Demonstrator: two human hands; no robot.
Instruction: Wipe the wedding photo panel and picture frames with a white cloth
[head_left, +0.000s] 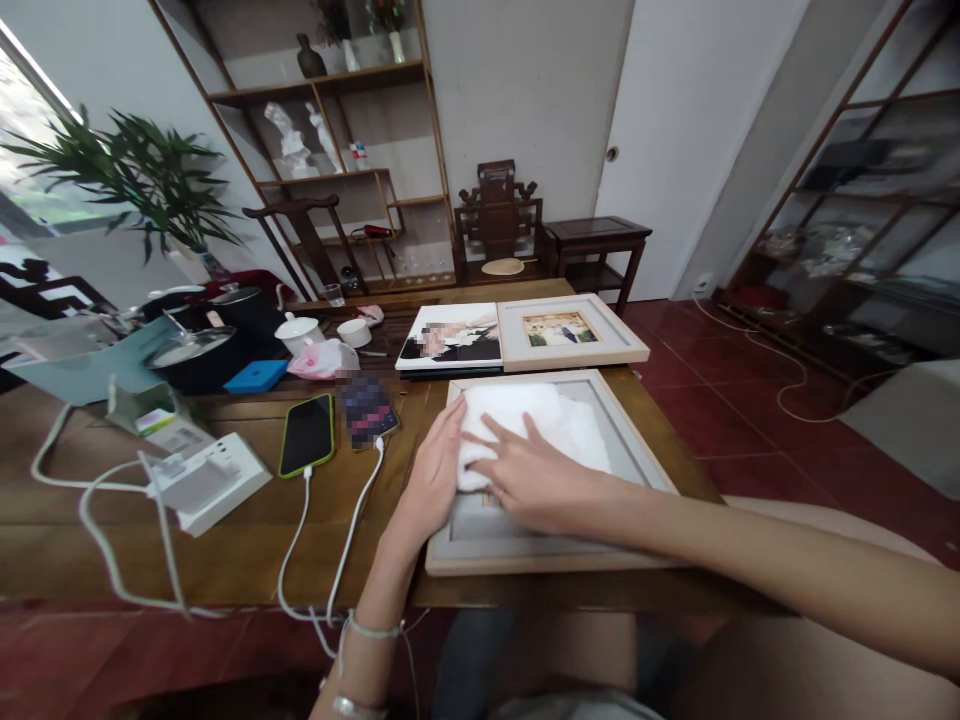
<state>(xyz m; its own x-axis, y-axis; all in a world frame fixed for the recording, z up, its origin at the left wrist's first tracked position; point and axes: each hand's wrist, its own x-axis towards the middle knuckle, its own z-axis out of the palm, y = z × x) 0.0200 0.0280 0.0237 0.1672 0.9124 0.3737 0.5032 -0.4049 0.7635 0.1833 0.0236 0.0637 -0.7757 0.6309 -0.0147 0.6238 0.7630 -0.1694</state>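
A light wooden picture frame (637, 450) lies flat on the table in front of me. A white cloth (570, 420) lies on its glass. My right hand (536, 475) is pressed flat on the near end of the cloth, fingers spread. My left hand (433, 470) rests at the frame's left edge, fingers together and extended, touching the side of the cloth.
Two more framed photos (525, 335) lie farther back. Left of the frame are two phones (307, 432) on white charging cables, a white power strip (214, 480), a blue box (255, 376), cups and pots. The wooden table's (225, 540) near edge is close; chairs and shelves stand behind.
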